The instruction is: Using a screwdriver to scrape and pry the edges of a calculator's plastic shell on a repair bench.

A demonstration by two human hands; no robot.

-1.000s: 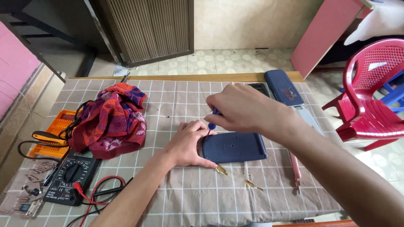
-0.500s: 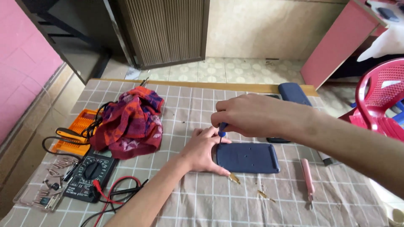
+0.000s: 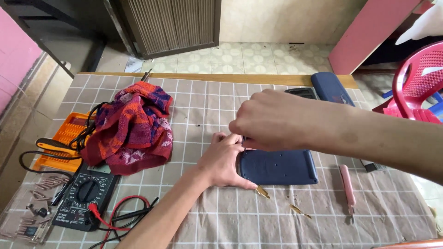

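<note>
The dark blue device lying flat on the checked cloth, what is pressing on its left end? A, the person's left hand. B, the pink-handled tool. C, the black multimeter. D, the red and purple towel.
A: the left hand lies flat against the left end of the dark blue device, while the towel, pink-handled tool and multimeter all lie apart from it.

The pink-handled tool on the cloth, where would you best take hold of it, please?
Probably by the pink handle, from above. The pink-handled tool lies flat with its thin metal tip toward the near edge; the handle is its thickest part, clear of both hands and the dark blue case.
</note>
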